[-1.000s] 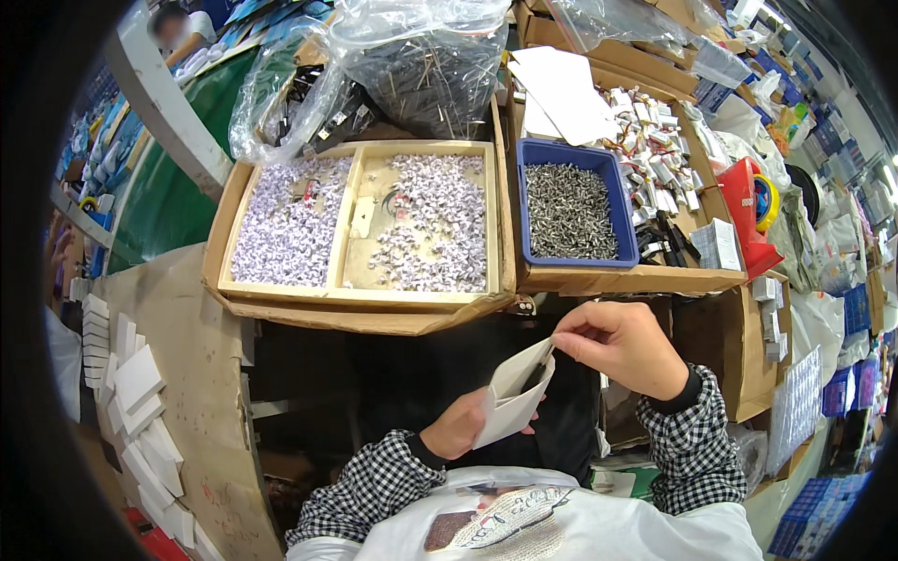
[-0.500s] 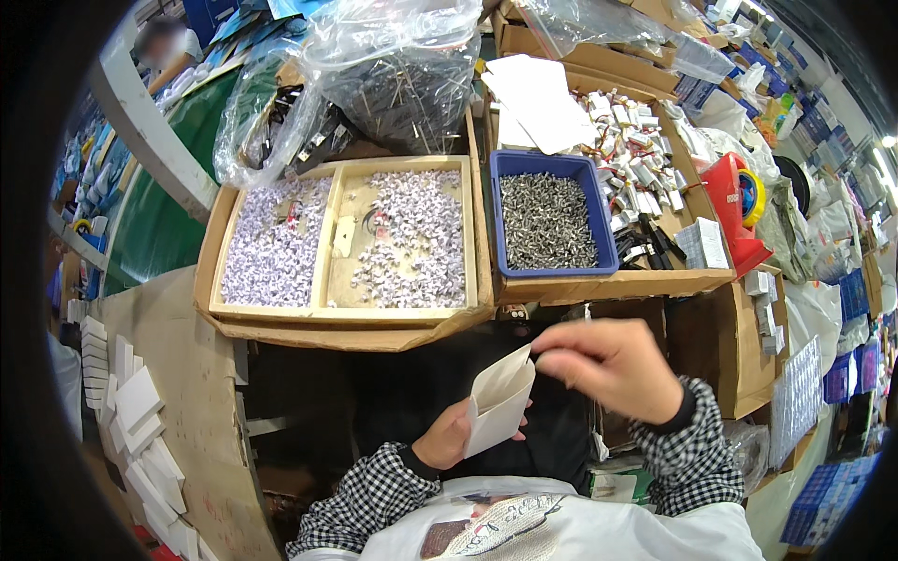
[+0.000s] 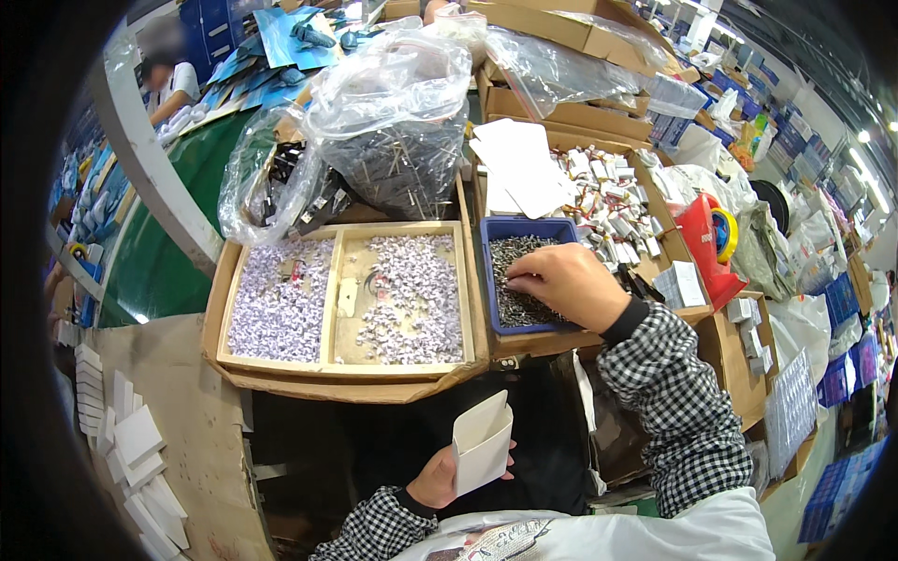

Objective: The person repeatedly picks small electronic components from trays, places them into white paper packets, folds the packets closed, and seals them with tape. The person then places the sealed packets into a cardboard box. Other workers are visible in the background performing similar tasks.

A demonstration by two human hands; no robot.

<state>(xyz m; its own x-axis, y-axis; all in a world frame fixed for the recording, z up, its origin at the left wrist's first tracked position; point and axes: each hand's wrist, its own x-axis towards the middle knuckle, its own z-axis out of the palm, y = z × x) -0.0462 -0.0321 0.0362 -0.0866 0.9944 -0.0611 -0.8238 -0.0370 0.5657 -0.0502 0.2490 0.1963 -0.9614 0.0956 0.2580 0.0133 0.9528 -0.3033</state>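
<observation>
My left hand (image 3: 436, 480) is closed round a small white box (image 3: 482, 455), held upright over my lap with its top end open. What lies inside the box is hidden. Over the blue bin (image 3: 486, 280) on the right, my right hand (image 3: 572, 283) reaches down with thumb and fingers pinched together. Small metal screw-like pieces (image 3: 513, 248) fill that bin, and my fingertips are at their surface. Whether a piece is between them is too small to make out.
Left of the bin, a divided wooden tray (image 3: 337, 299) holds many small white parts. Behind the bin lie white cards (image 3: 524, 168) and wired silver-white pieces (image 3: 608, 196). A red tape dispenser (image 3: 702, 248) stands right. White boxes (image 3: 140, 435) are piled left. Another person (image 3: 173, 89) sits far left.
My right hand has gone from beside the box's open top up and forward to the blue bin. The left hand still holds the box, slightly lower. The whole view has shifted.
</observation>
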